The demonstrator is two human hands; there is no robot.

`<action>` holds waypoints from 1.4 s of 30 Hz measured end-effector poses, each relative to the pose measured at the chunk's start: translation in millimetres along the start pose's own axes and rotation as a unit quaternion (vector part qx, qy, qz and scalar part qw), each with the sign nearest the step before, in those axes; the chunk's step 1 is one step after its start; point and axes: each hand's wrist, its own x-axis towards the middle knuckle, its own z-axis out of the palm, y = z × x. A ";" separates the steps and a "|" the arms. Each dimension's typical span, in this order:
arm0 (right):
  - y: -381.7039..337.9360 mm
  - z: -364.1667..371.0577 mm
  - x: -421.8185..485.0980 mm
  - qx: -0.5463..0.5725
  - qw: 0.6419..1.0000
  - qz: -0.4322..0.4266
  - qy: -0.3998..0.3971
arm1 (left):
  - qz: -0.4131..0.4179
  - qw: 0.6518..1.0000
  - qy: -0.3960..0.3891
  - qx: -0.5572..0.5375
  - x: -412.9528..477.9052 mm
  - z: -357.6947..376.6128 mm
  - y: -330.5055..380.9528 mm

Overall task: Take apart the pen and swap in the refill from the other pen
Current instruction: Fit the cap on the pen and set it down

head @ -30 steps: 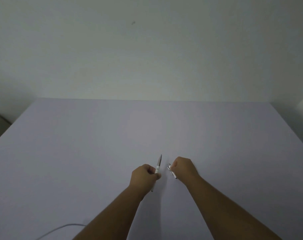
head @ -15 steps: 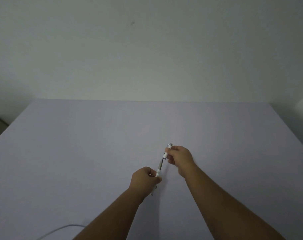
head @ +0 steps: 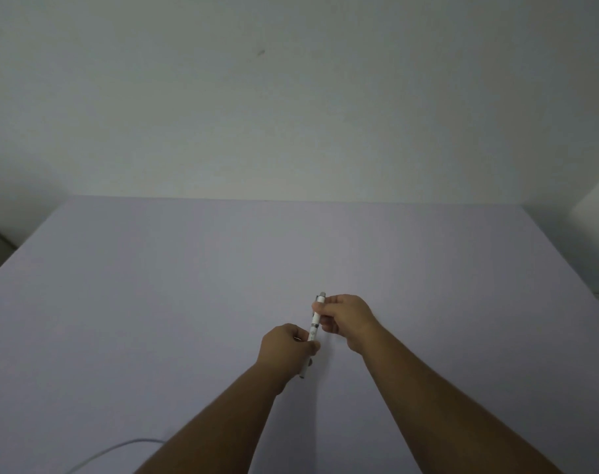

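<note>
Low in the centre of the frame, above the table (head: pixel 154 285), the left hand (head: pixel 286 348) grips the pen (head: pixel 314 328) low down; the right hand (head: pixel 346 316) pinches its top (rejoining, I'd guess); next, a straight push or twist.

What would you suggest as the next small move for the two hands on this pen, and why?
Probably a gentle twist of the upper section while the lower barrel is held steady. The right hand pinches the pen near its clip end, the left hand grips the lower half, and the two halves appear joined in one line. Whether they are fully seated cannot be told.
</note>
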 end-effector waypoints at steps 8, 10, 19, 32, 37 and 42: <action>-0.3 2.0 -4.8 -0.004 1.000 0.016 -0.007 | -0.010 1.000 -0.010 -0.027 0.4 0.3 -0.9; 5.7 3.2 -4.2 -0.016 1.000 0.018 0.000 | -0.018 1.000 -0.010 -0.019 1.0 2.3 -4.8; 15.8 -23.7 7.7 -0.292 0.936 -0.036 0.191 | -0.024 0.999 0.037 0.006 14.3 10.9 -18.7; 64.1 -44.0 2.8 -0.394 0.900 0.040 0.184 | -0.025 0.996 0.077 0.044 38.0 35.3 -32.2; 68.5 -27.6 8.3 -0.397 0.899 0.038 0.179 | -0.031 0.996 0.083 0.025 42.1 45.9 -30.5; 70.2 -16.1 13.5 -0.385 0.907 0.040 0.165 | -0.043 0.995 0.088 0.015 46.1 50.2 -34.0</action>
